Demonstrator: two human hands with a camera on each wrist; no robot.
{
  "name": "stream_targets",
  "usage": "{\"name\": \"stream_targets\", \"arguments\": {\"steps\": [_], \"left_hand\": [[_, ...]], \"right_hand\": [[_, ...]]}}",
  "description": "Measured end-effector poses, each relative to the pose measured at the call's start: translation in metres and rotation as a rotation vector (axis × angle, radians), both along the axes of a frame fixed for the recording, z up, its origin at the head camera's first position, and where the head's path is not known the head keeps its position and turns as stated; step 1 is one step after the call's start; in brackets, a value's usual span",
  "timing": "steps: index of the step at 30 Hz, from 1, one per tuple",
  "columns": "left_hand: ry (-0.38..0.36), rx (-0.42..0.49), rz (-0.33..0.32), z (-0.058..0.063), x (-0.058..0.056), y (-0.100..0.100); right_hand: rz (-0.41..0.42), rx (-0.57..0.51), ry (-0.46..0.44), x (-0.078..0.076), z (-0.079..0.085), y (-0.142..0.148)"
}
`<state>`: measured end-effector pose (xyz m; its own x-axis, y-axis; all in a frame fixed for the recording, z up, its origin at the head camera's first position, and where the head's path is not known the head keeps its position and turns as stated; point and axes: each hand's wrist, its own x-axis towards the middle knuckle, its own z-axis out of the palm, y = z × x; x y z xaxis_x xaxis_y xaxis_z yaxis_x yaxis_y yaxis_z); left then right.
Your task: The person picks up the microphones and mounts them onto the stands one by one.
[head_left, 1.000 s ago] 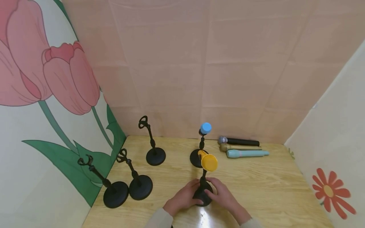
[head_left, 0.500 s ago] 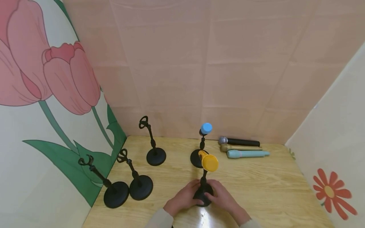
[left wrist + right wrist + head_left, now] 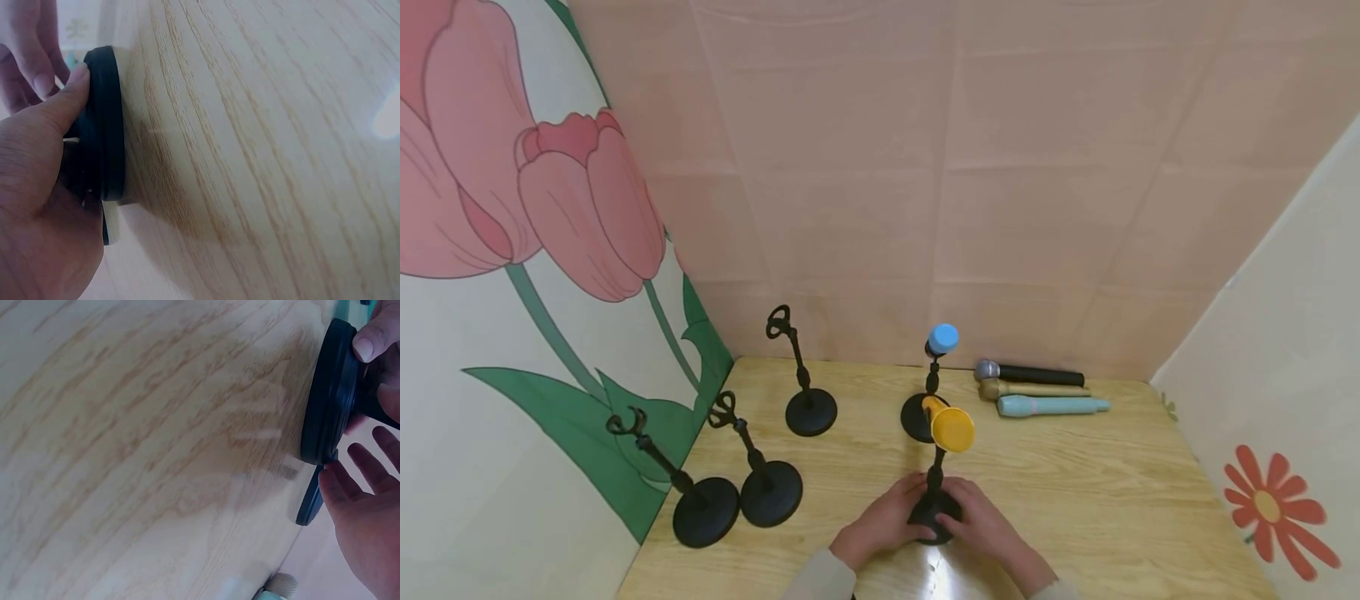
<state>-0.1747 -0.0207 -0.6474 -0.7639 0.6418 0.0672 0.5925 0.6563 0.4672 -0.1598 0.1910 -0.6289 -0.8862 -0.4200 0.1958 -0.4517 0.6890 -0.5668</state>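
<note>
Both hands are at the round black base of a microphone stand [image 3: 934, 507] near the table's front. My left hand [image 3: 880, 525] grips its left side, thumb on the near edge and fingers round behind. On the other side, my right hand [image 3: 991, 525] holds the base with its thumb on top. A yellow microphone [image 3: 952, 429] sits in this stand, its wide round end facing me. Directly behind stands another black stand carrying a blue microphone [image 3: 943, 338]. In the left wrist view, the left thumb presses the edge of the base [image 3: 111, 125]. The right wrist view shows fingertips at the base [image 3: 328, 394].
Towards the left stand three black stands without microphones: one at the back [image 3: 810, 412], one in the middle [image 3: 771, 493], one at the front [image 3: 705, 512]. At back right lie a black microphone [image 3: 1037, 373], a gold one [image 3: 1037, 388] and a light-blue one [image 3: 1052, 406].
My right hand has shifted slightly nearer to me along the base. The left hand, the stand and the yellow microphone are almost still.
</note>
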Motion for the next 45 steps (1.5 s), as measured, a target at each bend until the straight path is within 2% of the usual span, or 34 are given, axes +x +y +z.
{"name": "stream_targets", "arguments": {"steps": [9, 13, 22, 35, 45], "left_hand": [[0.037, 0.006, -0.017, -0.002, 0.0, 0.0], [0.055, -0.005, -0.019, -0.006, -0.002, 0.001], [0.06, -0.004, -0.019, -0.004, -0.001, 0.001], [0.039, 0.019, -0.014, 0.0, -0.001, -0.001], [-0.002, 0.013, -0.002, 0.003, 0.0, -0.001]], "right_hand": [[0.009, 0.026, 0.054, 0.0, -0.008, 0.001], [0.005, 0.049, 0.03, 0.0, -0.011, 0.002], [0.01, 0.101, -0.014, 0.002, -0.009, 0.001], [0.016, 0.119, 0.042, 0.003, -0.005, 0.0], [0.011, 0.123, -0.007, 0.002, -0.004, -0.002]]}}
